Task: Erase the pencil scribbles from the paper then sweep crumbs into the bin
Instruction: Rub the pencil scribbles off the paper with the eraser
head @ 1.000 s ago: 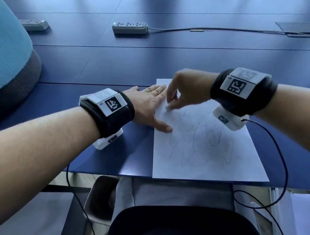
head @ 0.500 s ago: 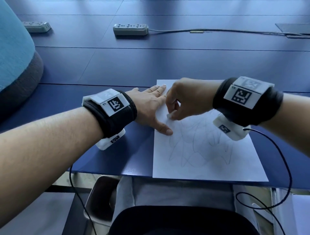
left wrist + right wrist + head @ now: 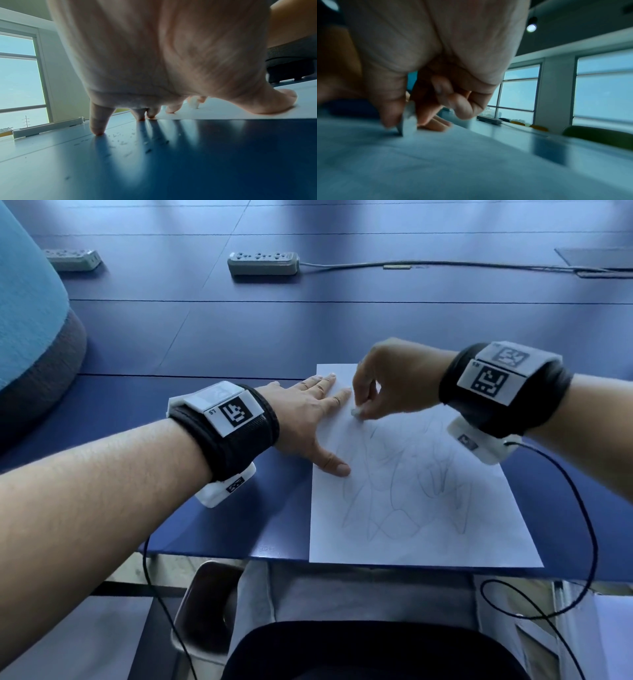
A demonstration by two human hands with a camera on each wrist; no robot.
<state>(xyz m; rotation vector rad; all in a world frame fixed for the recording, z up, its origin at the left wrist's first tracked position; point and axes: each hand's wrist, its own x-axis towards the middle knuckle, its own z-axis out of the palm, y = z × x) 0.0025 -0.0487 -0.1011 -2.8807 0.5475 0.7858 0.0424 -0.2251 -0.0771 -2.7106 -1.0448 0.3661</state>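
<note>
R hand (image 3: 387, 378) pinches a small white eraser (image 3: 356, 412) btwn thumb + fingers, tip pressed on the paper (image 3: 428, 525) near its far-left corner. L hand (image 3: 301, 419) flat, fingers straight, gripping nothing: thumb + at least the index tip on the paper's left edge, other tips on the tabletop (image 3: 239, 344).

Risks, my read:
- Sheet is thin and held on one side only; a hard stroke toward the free right/near edges could buckle or crease it, maybe tear.
- Eraser rubs just beside L fingertips, could bump them and shift the hold.
- Paper's near edge sits flush w/ the tabletop's near edge, so crumbs pushed that way drop to the lap/floor, not the bin.
- Crumbs (image 3: 123, 142) already lie on the tabletop left of the sheet under the L hand; the palm may smear or scatter them.

Paper: white sheet, lying flat at the near edge of the tabletop, right of centre. Pencil scribbles (image 3: 411, 484), faint grey loops, cover most of the middle; far strip looks clean. Most erasing not yet done. Bin (image 3: 205, 611): prob the grey container below the near edge, not sure.
</note>
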